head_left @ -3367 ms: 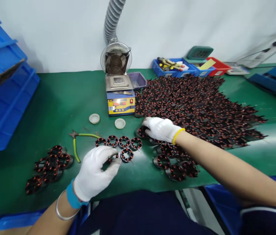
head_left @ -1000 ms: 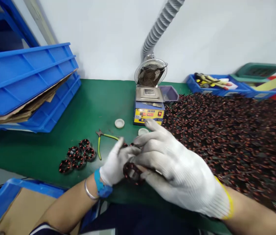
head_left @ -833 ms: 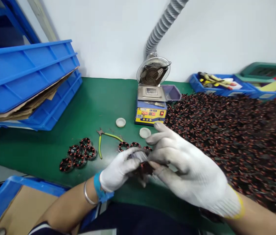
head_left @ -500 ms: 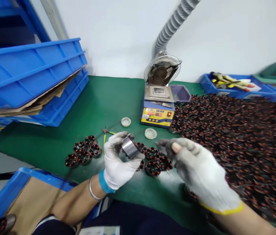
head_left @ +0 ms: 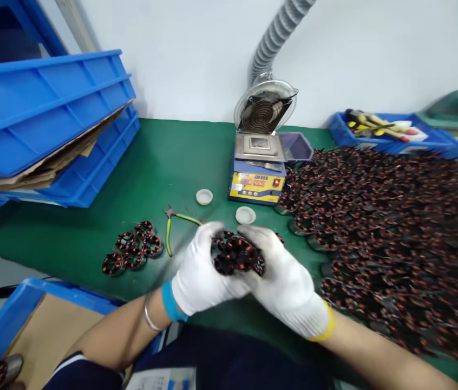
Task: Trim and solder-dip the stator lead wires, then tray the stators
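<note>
On my far left, stacked blue crates (head_left: 50,103) sit on the green table (head_left: 164,162) with cardboard wedged between them, parked clear of the working patch. Below them, off the table edge, I see another blue bin (head_left: 5,319) with a cardboard liner, and one wound coil lies in its near corner.

Moving right, a small cluster of coils (head_left: 131,253) lies flat and touching, set apart from the rest as its own batch. Just beside it the green-handled cutters (head_left: 172,225) rest on the table, within easy reach of my left hand (head_left: 202,273).

That hand is curled about halfway closed, its fingers cupping the left side of a bunch of coils (head_left: 237,255). My right hand (head_left: 288,284) mirrors it, curled around the right side, so both hands press the bunch together between them, just above the table near its front edge. I judge the two-sided grip keeps the rings from scattering.

Behind the hands, two white caps (head_left: 204,196) lie near the yellow-and-blue solder pot (head_left: 258,181), which stands under a small fan and grey hose (head_left: 277,32), presumably so fumes get drawn off.

To the right, a big heap of coils (head_left: 395,227) covers the table, with blue tool trays (head_left: 379,135) at the back.
</note>
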Motion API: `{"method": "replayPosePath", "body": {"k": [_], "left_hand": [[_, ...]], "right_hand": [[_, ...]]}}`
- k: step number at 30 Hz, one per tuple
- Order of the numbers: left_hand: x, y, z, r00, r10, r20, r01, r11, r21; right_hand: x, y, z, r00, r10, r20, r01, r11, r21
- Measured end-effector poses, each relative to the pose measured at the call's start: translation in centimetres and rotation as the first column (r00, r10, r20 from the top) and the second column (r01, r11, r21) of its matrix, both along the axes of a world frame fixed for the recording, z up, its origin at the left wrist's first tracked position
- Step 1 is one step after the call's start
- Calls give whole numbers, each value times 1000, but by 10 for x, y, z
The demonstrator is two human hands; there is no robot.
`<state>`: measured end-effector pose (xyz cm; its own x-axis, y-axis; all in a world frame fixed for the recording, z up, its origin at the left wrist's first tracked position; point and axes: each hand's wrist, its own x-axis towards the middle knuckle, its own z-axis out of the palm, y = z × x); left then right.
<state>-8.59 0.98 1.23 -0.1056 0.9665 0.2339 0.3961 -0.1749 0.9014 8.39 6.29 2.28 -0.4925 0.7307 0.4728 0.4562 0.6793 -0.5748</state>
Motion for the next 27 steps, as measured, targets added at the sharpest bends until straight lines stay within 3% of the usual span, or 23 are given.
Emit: {"method": "replayPosePath", "body": {"k": [1,3,5,6,7,9,11,12,15,18,21,23,25,27], "left_hand": [[1,2,2,1000,0,30,3,997,-74],[2,6,7,980,-70,188,117,960,-254],[0,11,12,891,-116,440,296,882,-367],[-2,14,14,830,-91,550,336,870,-361],[-5,16,16,772,-41,634,320,888,-331],[-14,20,19,681,99,725,124,961,-248],[-20,22,18,666,176,725,-81,983,-164],[-21,23,16,706,176,687,-116,984,-132],[-16,21,8,894,42,445,27,989,-147],[-7,20,8,966,-103,236,158,961,-228],[-16,17,21,957,-197,214,253,927,-276],[-31,14,34,901,-334,276,417,841,-345],[-46,11,47,800,-466,378,586,743,-324],[-52,8,53,800,-417,431,542,810,-223]], "right_hand": [[4,3,-2,1000,16,21,-18,995,103],[11,9,-6,998,24,60,-37,976,217],[16,14,-7,995,21,97,-44,969,245],[19,15,-6,993,16,117,-45,968,245],[21,16,-5,990,13,139,-47,968,245],[26,17,-2,985,6,174,-50,968,245],[28,16,1,983,2,185,-48,970,240],[29,15,1,982,3,191,-47,973,227],[27,14,2,978,24,209,-62,982,180],[25,11,1,978,44,204,-67,992,106],[25,5,6,970,66,233,-59,998,-35],[26,1,13,959,96,266,-72,993,-97],[28,-2,20,951,111,289,-82,991,-108],[29,-2,25,942,92,322,-59,992,-112]]}}
